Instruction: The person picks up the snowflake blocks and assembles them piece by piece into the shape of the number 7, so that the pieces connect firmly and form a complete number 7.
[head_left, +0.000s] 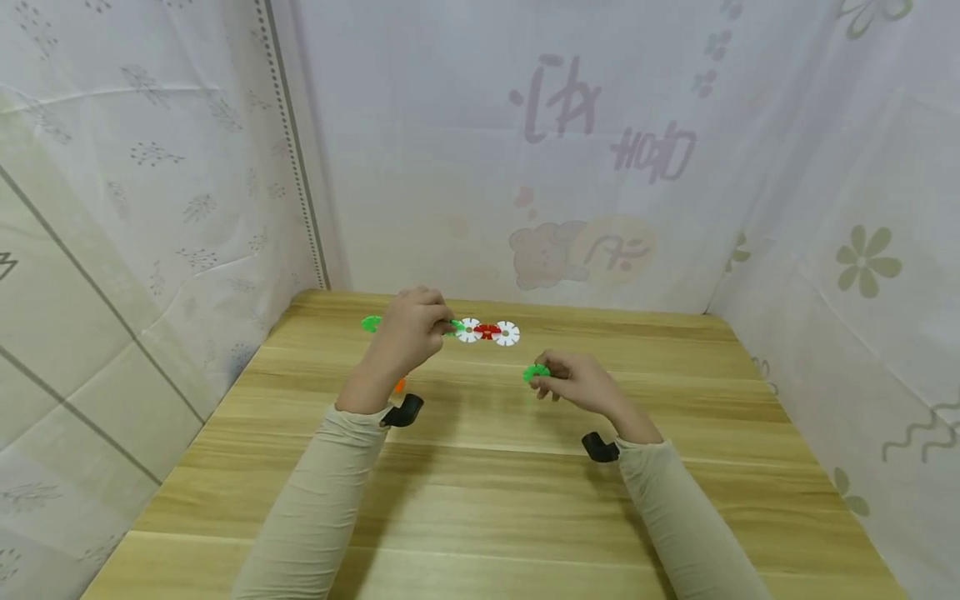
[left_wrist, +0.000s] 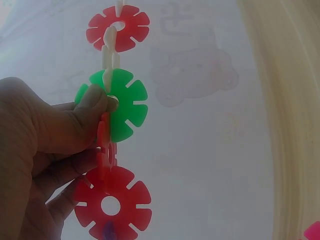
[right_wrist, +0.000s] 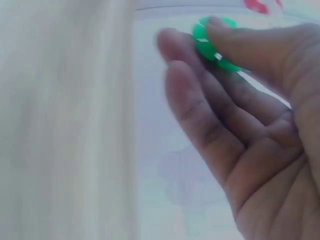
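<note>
A chain of slotted plastic interlocking discs runs left to right above the far part of the table. My left hand (head_left: pixel 412 333) pinches it at a green disc (left_wrist: pixel 129 102) between thumb and fingers. To the right of that hand, a white disc (head_left: pixel 469 337), a red disc (head_left: pixel 487 332) and another white disc (head_left: pixel 507 341) are joined edge to edge. At the left end shows a green disc (head_left: pixel 371 323); the hand hides part of the chain. Lower and to the right, apart from the chain, my right hand (head_left: pixel 581 383) pinches a single green disc (head_left: pixel 533 371).
An orange piece (head_left: pixel 400 385) shows beside the left wrist, mostly hidden. Black wrist fittings (head_left: pixel 407 411) stick out under both wrists. The wooden table (head_left: pixel 480 517) meets patterned cloth walls (head_left: pixel 420 167) at its back and sides. A pink piece (left_wrist: pixel 313 231) shows at the left wrist view's corner.
</note>
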